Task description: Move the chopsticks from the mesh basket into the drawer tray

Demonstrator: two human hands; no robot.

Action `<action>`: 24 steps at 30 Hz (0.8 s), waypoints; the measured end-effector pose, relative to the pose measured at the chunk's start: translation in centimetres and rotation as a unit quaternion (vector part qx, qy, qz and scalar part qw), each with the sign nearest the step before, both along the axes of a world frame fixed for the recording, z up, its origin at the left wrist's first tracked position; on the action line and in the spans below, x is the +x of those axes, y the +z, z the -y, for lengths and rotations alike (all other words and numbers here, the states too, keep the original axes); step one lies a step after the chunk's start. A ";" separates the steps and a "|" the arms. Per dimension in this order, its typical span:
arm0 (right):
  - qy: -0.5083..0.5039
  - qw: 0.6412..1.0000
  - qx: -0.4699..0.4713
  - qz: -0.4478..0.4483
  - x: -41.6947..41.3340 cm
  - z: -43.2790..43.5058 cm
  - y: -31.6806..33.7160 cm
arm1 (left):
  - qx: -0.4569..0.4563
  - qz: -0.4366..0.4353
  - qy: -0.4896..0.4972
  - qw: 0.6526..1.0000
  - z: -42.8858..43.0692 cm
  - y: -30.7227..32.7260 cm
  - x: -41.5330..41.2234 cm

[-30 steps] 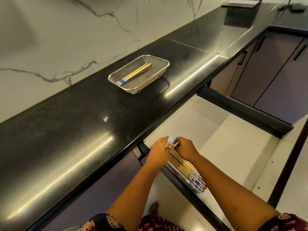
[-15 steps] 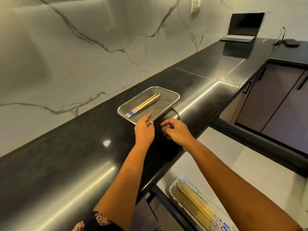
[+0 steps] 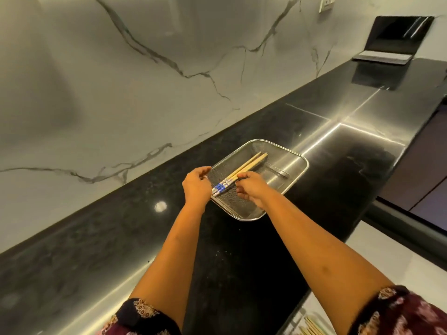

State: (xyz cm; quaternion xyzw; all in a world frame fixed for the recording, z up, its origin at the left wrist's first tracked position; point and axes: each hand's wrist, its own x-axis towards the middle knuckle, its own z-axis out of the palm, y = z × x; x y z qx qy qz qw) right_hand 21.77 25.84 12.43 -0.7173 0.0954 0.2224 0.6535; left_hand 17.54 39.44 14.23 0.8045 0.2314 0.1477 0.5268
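The right hand is held over the near part of the mesh basket, its fingers curled and its fingertips brought against the right side of the chopsticks, about where the pale wood meets the patterned ends. Whether the sticks are already pinched cannot be told. The left hand is placed at the basket's near left rim, fingers bent loosely, thumb and forefinger close together above the wire edge; nothing is seen gripped in it, and the blue-and-white patterned ends of the chopsticks lie just beside it, to its right. The chopsticks are thus found between the two hands, lying together on the mesh floor, with their plain tips pointed away toward the far right. A small wire foot or handle is seen through the mesh further right.

The basket is set on the black, glossy tabletop, which runs from near left to far right beneath a white marble-veined wall. An open laptop is stood at the far right end of the tabletop. At the bottom right edge, a few more pale sticks are partly seen below the tabletop's edge. Patterned dark sleeves are worn on both arms.
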 end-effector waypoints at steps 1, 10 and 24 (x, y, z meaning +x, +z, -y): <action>-0.007 1.000 -0.008 -0.013 0.7 -0.6 -0.5 | -0.002 -0.006 -0.006 1.000 -0.5 -0.2 0.6; -0.107 0.990 -0.052 -0.077 3.8 -4.6 -2.9 | -0.030 -0.009 -0.046 0.998 -1.8 -1.6 3.0; -0.121 0.989 0.016 -0.086 4.1 -4.6 -2.7 | -0.084 0.018 -0.020 0.996 -1.6 -1.9 2.3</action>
